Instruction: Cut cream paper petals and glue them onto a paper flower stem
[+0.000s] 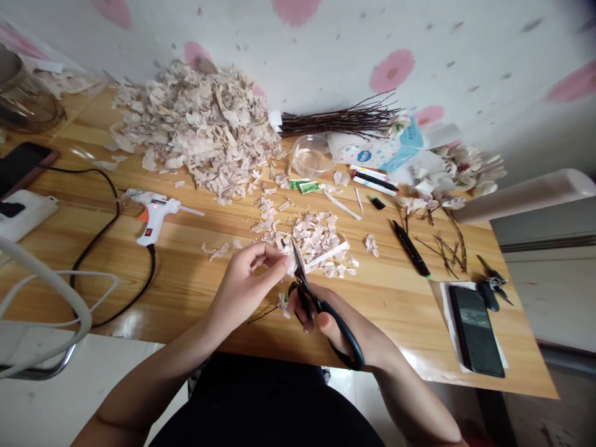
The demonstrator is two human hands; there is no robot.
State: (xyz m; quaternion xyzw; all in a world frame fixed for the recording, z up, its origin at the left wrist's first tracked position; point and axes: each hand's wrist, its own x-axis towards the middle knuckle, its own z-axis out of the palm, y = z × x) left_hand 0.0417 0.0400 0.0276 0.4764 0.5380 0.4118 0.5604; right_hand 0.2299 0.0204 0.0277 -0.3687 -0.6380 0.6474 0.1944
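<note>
- Black-handled scissors [347, 338] sit in our right hand [328, 316], its fingers through the loops and clamped on the handles. The blades point up and away from us, near the front edge of the bench [186, 292], about midway along it.
- Our left hand [246, 279] has its thumb and fingers together, pinching a pale scrap [287, 266] right at the blades. The two hands are just apart.
- Below the hands, a small sprig [282, 304] lies near the front edge.
- Just beyond the blades is a heap of pale cut pieces [316, 239].
- Toward the back edge, a much larger pale heap [200, 130] rises against the wall [326, 49], which has pink spots.
- Along the back edge to the right are dark twigs [339, 118], a glass bowl [313, 155] and a packet [372, 152] with a blue label. Its writing is too small for us to read, as is that on two green labels [305, 185] lying in front of it.
- Toward the right edge are a green-tipped black marker [410, 248], loose twigs [442, 248] and white flowers [465, 167].
- At the front right corner, a black phone [475, 329] lies on a white sheet [498, 360], with small scissors [493, 285] just beyond.
- Toward the left edge lie a white glue gun [151, 214] with an orange trigger and red switch, and a power strip [23, 214].
</note>
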